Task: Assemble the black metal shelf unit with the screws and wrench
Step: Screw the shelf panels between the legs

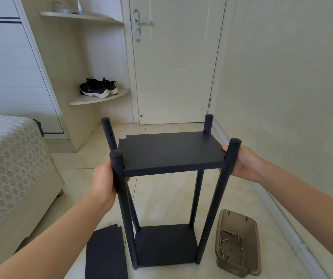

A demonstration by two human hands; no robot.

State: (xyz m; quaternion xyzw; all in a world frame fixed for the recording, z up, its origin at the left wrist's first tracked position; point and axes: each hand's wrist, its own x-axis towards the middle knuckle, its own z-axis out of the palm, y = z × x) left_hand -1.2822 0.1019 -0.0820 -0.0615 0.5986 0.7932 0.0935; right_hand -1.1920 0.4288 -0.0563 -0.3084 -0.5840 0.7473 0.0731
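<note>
beside the shelf unit (169, 152) lie a screw tray (225, 220) and loose panel (106, 254).

Bright even daylight, soft faint shadows, no glare, wide-angle bend at edges, slightly soft focus

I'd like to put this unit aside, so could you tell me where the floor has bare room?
Bare tiles lie between the bed and the shelf unit, and beyond it toward the door. Near you it is crowded: the loose panel lies left of its base, the screw tray right.
</note>
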